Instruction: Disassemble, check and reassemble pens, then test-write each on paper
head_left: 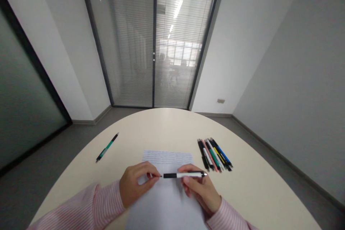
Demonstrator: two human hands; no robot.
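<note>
A white and black pen (171, 175) lies level in my right hand (201, 185), gripped between thumb and fingers, its black grip section facing left. Just off that end, the thumb and forefinger of my left hand (140, 179) are pinched together. A tiny dark piece shows at those fingertips, too small to name, with a narrow gap between it and the pen. Both hands are over a white sheet of paper (164, 205), which has lines of writing along its far edge.
To the right, several pens (214, 154) lie side by side in a row. A single green and black pen (107, 148) rests at the left of the round cream table (167, 125). Beyond the table stand a glass partition with blinds (132, 61) and white walls.
</note>
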